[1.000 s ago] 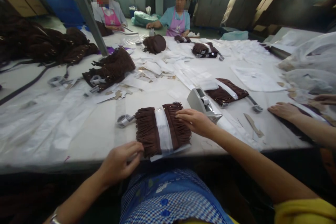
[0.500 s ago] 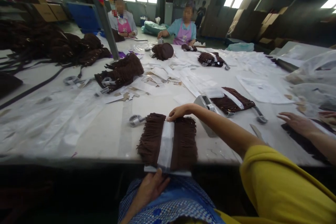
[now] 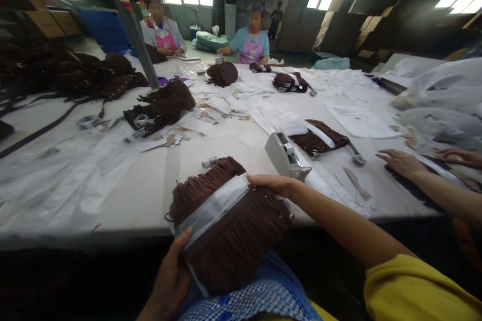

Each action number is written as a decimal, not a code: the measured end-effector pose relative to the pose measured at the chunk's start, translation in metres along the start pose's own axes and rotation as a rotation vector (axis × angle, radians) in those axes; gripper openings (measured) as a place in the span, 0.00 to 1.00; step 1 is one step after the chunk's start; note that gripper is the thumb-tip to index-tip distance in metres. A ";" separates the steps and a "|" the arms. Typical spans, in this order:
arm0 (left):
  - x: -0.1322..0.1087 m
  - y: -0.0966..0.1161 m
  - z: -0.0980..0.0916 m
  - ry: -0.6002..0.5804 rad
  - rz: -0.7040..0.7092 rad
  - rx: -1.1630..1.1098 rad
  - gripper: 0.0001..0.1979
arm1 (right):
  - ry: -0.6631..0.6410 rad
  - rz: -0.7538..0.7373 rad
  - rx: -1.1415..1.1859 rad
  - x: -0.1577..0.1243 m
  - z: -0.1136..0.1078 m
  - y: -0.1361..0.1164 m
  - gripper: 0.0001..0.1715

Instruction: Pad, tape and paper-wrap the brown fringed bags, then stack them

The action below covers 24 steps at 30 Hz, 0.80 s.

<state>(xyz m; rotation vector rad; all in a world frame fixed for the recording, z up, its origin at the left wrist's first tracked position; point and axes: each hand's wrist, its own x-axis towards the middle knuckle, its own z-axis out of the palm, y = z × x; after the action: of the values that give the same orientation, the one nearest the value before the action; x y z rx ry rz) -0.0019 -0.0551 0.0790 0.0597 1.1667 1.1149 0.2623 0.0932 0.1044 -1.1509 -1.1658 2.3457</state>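
A dark brown fringed bag with a white paper band across its middle is tilted up over the table's front edge. My left hand grips its lower left end, thumb on top by the band. At the upper end my right hand pinches the band's edge, its fingers partly hidden behind the bag. A wrapped strap end pokes out behind the bag. Just beyond my right hand stands a grey tape dispenser.
Another banded brown bag lies behind the dispenser. At right, a co-worker's hands rest on a dark bag. A fringed bag, paper scraps and plastic sleeves cover the table. A metal post rises at left. Two people sit opposite.
The fringed bag has been lifted and turned, its lower end swinging left and up off the table edge. My left hand has moved left with it, and the view has shifted slightly right.
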 end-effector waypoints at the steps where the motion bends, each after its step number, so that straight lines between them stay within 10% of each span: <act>1: 0.000 0.007 0.004 0.009 -0.008 0.022 0.25 | 0.002 -0.014 0.015 -0.007 0.003 -0.001 0.24; 6: 0.008 0.041 0.043 -0.041 0.143 0.195 0.30 | 0.106 -0.284 0.089 -0.051 0.004 -0.023 0.20; 11: 0.019 0.056 0.092 -0.388 0.275 0.262 0.28 | 0.404 -0.527 0.190 -0.111 -0.029 -0.059 0.16; 19: 0.065 0.045 0.096 -0.427 0.051 0.228 0.30 | 0.916 -0.926 0.215 -0.151 -0.158 -0.104 0.25; 24: 0.082 0.048 0.090 -0.359 0.032 0.237 0.28 | 1.386 -0.758 -0.167 -0.128 -0.238 -0.088 0.35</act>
<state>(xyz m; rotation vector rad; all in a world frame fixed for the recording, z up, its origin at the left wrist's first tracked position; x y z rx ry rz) 0.0305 0.0711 0.0898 0.4457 0.9697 0.9411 0.5170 0.2089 0.1550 -1.5275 -0.9108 0.5644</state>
